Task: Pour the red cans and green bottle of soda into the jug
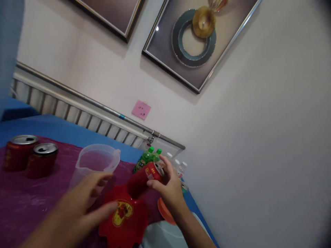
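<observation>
My right hand (169, 184) grips a red drink can (142, 179) near its top end, thumb on one side and fingers on the other. The can is tilted, its opened lid toward the upper right, over a red plate (126, 220) with a yellow-edged heart-shaped print. My left hand (80, 206) is spread with nothing in it, thumb over the plate's left part and fingers in front of a clear plastic jug (98, 156). Whether the can touches the plate I cannot tell.
Two opened red cans (42, 160) stand at the left on a purple sheet (15, 203). Green-capped bottles (147, 158) and several white-capped bottles stand at the back. An orange bowl (165, 210) and a pale basin-like object (165, 236) sit at the right, near the wall.
</observation>
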`<control>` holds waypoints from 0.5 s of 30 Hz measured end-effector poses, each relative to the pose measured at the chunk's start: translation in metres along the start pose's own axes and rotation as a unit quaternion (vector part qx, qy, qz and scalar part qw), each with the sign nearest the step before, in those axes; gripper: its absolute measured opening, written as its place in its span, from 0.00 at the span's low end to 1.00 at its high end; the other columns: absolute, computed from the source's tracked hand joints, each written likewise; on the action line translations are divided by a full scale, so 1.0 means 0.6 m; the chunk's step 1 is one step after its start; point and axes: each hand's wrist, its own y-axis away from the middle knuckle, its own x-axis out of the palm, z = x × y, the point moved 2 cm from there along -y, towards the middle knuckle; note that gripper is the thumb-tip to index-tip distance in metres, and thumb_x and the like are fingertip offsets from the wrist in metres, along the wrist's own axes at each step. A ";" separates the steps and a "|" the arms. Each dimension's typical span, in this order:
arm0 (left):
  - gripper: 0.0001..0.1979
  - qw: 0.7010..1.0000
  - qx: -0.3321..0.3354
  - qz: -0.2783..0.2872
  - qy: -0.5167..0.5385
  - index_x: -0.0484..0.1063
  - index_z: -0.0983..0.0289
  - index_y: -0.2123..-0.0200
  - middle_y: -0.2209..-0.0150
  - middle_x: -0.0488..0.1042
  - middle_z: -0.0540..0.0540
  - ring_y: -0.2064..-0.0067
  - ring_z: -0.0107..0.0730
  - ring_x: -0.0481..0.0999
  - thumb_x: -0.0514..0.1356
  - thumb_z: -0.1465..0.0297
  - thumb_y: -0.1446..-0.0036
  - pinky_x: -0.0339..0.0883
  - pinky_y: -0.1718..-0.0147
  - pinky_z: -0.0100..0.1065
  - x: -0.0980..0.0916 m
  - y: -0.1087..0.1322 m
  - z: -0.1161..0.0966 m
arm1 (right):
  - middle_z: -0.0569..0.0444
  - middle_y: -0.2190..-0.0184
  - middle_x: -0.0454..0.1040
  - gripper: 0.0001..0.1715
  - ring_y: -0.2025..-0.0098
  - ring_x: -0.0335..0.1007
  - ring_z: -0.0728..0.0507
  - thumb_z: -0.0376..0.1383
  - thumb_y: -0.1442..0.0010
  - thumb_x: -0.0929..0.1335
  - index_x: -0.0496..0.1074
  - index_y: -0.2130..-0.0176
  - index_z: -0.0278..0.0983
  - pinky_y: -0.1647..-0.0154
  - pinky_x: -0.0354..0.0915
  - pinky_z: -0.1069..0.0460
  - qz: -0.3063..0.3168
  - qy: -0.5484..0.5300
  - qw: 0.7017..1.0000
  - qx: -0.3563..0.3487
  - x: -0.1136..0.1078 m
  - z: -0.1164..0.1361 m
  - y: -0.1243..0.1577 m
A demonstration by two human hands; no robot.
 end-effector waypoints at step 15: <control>0.37 0.976 -0.001 0.054 0.212 0.69 0.55 0.43 0.43 0.74 0.55 0.43 0.46 0.74 0.71 0.62 0.60 0.70 0.40 0.42 0.096 0.006 -0.044 | 0.53 0.56 0.82 0.34 0.50 0.76 0.34 0.35 0.61 0.75 0.74 0.51 0.41 0.47 0.71 0.42 0.150 -0.072 0.984 0.069 0.095 0.053 0.052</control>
